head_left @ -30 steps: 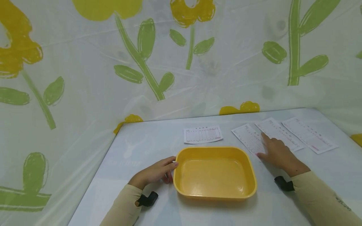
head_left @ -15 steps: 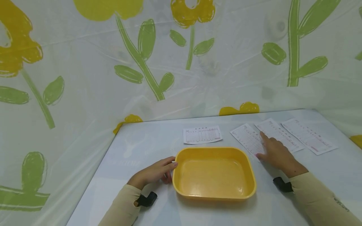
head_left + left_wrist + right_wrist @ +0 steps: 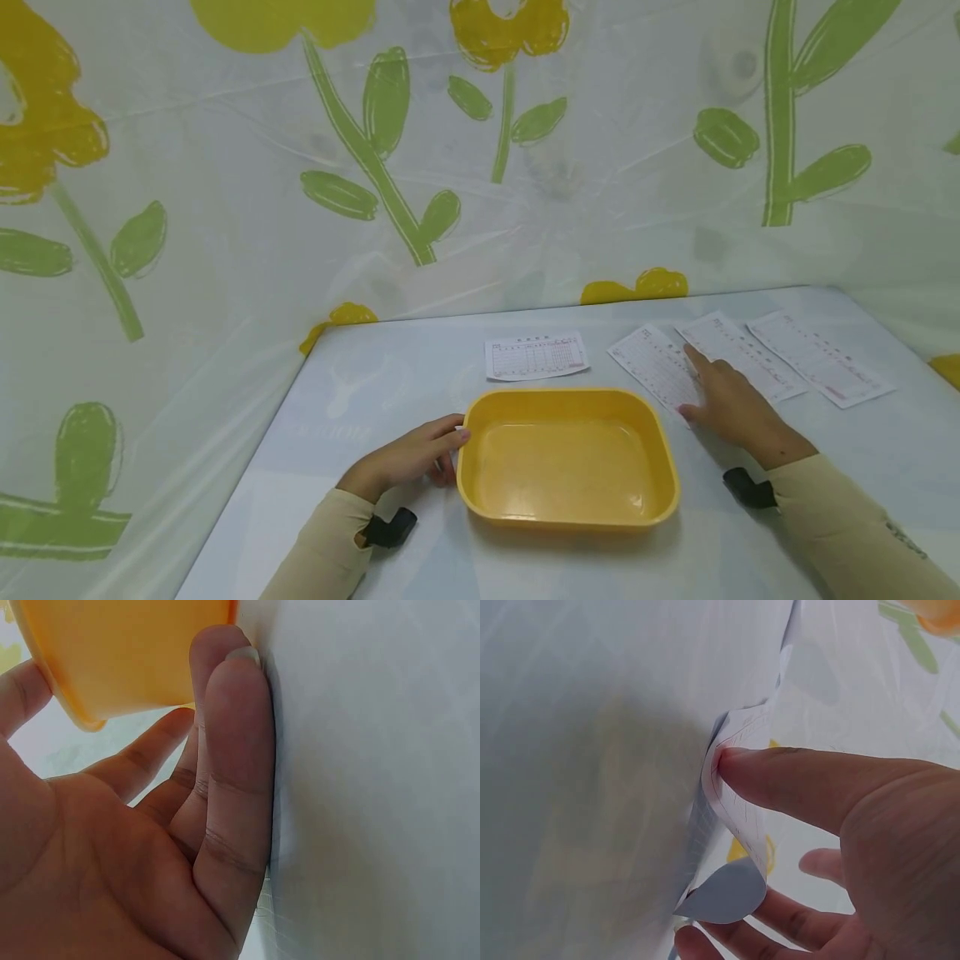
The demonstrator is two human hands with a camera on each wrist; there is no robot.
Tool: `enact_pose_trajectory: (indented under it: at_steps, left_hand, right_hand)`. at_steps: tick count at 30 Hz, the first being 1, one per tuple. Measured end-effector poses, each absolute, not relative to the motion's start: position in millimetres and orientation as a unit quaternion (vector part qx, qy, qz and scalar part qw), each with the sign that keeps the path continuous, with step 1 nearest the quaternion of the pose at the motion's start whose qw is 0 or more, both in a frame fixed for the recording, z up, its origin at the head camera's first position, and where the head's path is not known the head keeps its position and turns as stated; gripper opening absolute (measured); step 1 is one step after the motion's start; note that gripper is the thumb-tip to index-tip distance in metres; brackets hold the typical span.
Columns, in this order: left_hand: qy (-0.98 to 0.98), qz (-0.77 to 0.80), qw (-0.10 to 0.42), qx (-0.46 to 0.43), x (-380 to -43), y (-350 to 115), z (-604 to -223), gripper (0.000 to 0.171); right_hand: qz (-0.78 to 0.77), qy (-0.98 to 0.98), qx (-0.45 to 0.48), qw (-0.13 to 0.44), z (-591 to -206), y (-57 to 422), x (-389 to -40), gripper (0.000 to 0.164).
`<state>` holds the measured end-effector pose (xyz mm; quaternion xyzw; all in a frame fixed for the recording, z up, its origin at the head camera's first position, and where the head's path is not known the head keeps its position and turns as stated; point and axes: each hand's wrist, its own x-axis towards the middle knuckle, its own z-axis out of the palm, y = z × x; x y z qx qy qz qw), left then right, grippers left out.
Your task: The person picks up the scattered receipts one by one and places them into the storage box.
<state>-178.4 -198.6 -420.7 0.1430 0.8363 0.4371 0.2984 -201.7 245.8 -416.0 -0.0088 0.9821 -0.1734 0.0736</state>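
A yellow plastic basin (image 3: 567,467) sits on the white table in the head view. My left hand (image 3: 408,454) holds its left side, thumb over the rim and fingers against the outer wall. In the left wrist view, the lower fingers (image 3: 238,742) lie along the tabletop. On the right, my right hand (image 3: 735,412) pinches a printed paper form (image 3: 651,360), the leftmost of three slanted slips. The right wrist view shows the thumb pressing this form (image 3: 731,892), which buckles up between thumb and fingers. Part of it is hidden under the hand.
Two more printed forms, a middle one (image 3: 723,337) and a right one (image 3: 817,358), lie beyond the right hand. Another form (image 3: 536,357) lies flat behind the basin. A flower-patterned sheet (image 3: 600,200) hangs along the table's back edge.
My right hand has shifted slightly left and away from me, and the pinched form has slid a little left with it. The left hand and basin hold nearly still.
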Motion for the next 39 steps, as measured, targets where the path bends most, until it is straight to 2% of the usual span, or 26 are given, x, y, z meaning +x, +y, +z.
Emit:
enact_pose_trajectory:
  at_steps: [26,39]
  left_hand:
    - [0.839,0.434,0.300,0.130,-178.4,-199.4,-423.8,0.053]
    - [0.841,0.431,0.298,0.133,-180.0,-198.8,-421.7,0.055]
  right_hand:
    - [-0.185,0.981,-0.008,0.051,-419.2,240.3,-198.0,0.103]
    - [-0.165,0.985,-0.006,0.044,-419.4,242.9,-197.2,0.084]
